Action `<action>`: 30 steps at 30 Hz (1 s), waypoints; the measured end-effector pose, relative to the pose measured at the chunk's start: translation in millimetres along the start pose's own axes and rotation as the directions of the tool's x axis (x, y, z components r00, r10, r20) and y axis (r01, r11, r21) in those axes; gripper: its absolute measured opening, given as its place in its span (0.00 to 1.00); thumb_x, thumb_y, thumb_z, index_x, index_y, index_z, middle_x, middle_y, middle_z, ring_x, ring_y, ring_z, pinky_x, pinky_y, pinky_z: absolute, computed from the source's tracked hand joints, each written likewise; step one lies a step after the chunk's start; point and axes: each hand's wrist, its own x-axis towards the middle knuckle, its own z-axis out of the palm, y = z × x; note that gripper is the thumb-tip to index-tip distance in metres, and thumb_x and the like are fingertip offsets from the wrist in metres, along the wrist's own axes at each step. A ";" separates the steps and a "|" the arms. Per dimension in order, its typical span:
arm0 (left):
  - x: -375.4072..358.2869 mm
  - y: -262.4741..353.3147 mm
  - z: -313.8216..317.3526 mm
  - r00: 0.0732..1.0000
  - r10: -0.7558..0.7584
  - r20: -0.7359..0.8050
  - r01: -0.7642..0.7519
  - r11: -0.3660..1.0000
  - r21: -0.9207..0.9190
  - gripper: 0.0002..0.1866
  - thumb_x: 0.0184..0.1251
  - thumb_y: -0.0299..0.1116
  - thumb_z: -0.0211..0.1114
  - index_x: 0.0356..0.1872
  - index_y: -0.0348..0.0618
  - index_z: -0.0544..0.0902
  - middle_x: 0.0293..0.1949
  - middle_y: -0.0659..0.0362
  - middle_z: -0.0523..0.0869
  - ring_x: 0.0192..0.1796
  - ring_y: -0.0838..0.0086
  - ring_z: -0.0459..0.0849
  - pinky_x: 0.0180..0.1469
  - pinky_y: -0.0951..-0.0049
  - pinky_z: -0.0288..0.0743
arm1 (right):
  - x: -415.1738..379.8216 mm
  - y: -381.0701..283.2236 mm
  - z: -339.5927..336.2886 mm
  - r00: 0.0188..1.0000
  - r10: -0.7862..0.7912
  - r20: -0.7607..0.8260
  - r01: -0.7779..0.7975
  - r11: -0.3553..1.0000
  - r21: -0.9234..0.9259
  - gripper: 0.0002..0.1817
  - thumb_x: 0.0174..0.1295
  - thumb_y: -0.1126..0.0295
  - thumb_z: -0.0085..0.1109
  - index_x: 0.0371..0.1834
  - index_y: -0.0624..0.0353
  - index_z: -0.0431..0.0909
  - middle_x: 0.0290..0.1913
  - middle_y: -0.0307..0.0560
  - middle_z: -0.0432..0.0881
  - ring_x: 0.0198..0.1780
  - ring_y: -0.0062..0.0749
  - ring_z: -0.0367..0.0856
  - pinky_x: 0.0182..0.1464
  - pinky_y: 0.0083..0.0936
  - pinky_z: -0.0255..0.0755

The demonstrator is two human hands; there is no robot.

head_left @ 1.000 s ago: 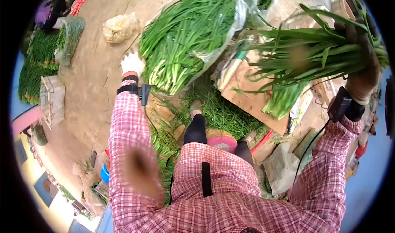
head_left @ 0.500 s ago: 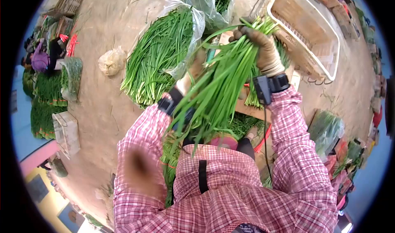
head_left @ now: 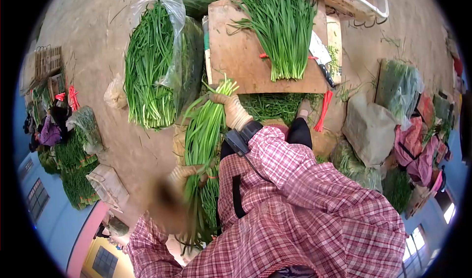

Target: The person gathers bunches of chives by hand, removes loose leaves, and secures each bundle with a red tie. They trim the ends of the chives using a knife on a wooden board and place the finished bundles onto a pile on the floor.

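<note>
My gloved right hand [head_left: 230, 110] is closed round a bunch of garlic chives [head_left: 202, 130] near its pale stem ends, which point up and away from me. My left hand [head_left: 184, 174], also gloved, grips the same bunch lower down among the leaves; a blurred brown spot covers part of that forearm. The bunch hangs at my left side, over more chives [head_left: 210, 192] with a red band. Ahead, another pile of chives [head_left: 285, 32] lies on a wooden board [head_left: 233, 57] across a red tie [head_left: 312, 58]. A knife [head_left: 320, 52] lies right of that pile.
An open plastic bag of chives [head_left: 152, 67] stands left of the board. A white crate [head_left: 364, 3] is at the far right. Red ties [head_left: 323, 111] hang at the board's front corner. Wrapped bundles [head_left: 398, 91] sit to the right. Another person [head_left: 50, 130] is far left.
Both hands have moved from over the board down to my left side with the bunch. The view has shifted, and the board, knife and chive pile now show plainly.
</note>
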 end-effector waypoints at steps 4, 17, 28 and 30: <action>-14.4 -21.7 -22.4 0.976 0.206 0.074 -0.209 0.780 0.589 0.23 0.55 0.31 0.64 0.53 0.30 0.77 0.27 0.60 0.80 0.26 0.78 0.75 0.27 0.79 0.69 | -6.3 0.0 -28.5 0.946 0.213 0.243 -0.288 0.897 0.336 0.17 0.59 0.74 0.61 0.52 0.62 0.74 0.42 0.47 0.81 0.42 0.37 0.81 0.50 0.38 0.78; -53.7 -53.0 4.6 0.923 0.206 -0.326 -0.108 0.950 0.295 0.29 0.56 0.20 0.60 0.63 0.37 0.69 0.48 0.56 0.83 0.38 0.76 0.80 0.41 0.77 0.74 | -44.3 -63.7 -45.1 0.994 0.102 0.033 -0.065 0.820 -0.569 0.17 0.57 0.63 0.64 0.47 0.59 0.79 0.23 0.38 0.75 0.16 0.21 0.69 0.17 0.19 0.61; -48.7 -52.3 9.6 0.836 0.469 -0.286 -0.324 0.841 0.434 0.32 0.51 0.14 0.62 0.63 0.35 0.70 0.51 0.59 0.81 0.50 0.76 0.79 0.52 0.76 0.73 | -47.6 -78.6 -80.3 0.997 -0.080 -0.015 0.034 0.578 -0.816 0.15 0.60 0.65 0.62 0.46 0.62 0.80 0.28 0.35 0.79 0.25 0.18 0.72 0.26 0.19 0.66; -50.5 -43.9 15.9 0.838 0.471 -0.274 -0.233 0.765 0.601 0.34 0.51 0.13 0.62 0.65 0.35 0.68 0.53 0.59 0.80 0.53 0.76 0.77 0.56 0.76 0.71 | -52.5 -80.2 -58.1 1.000 0.020 0.015 0.003 0.526 -0.850 0.20 0.61 0.60 0.60 0.51 0.64 0.79 0.35 0.37 0.82 0.32 0.19 0.77 0.35 0.19 0.71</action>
